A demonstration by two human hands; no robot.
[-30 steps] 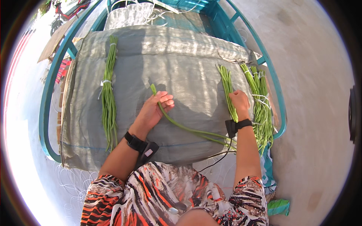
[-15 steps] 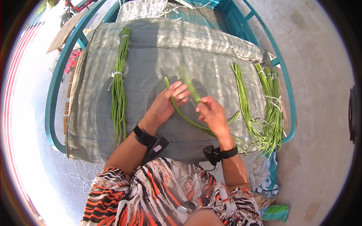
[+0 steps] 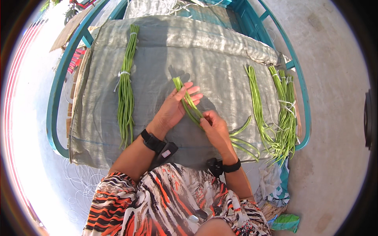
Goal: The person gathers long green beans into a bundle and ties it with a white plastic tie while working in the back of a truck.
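Observation:
A few long green yard-long beans (image 3: 192, 104) lie slantwise across my hands, over the grey woven cloth (image 3: 220, 78). My left hand (image 3: 170, 108) pins their upper ends between thumb and palm, its other fingers stretched out. Lower down, my right hand (image 3: 215, 128) pinches the same beans. Bean tails (image 3: 245, 148) show past my right wrist, partly hidden by the hand. To the left lies a long bundle of beans (image 3: 126, 92) tied with white strips. On the right are a narrow bunch of beans (image 3: 255, 96) and thicker tied bundles (image 3: 286, 114).
A blue-green metal rail (image 3: 55, 98) curves round both sides of the cloth-covered surface. White strips and plastic (image 3: 151, 10) lie in the cart bed (image 3: 208, 15) at the far end. Crumpled bags (image 3: 275, 185) sit below the near right edge.
My right hand has brought the blurred bean it was holding down to my left hand, against the bean there. Both hands now hold the beans together.

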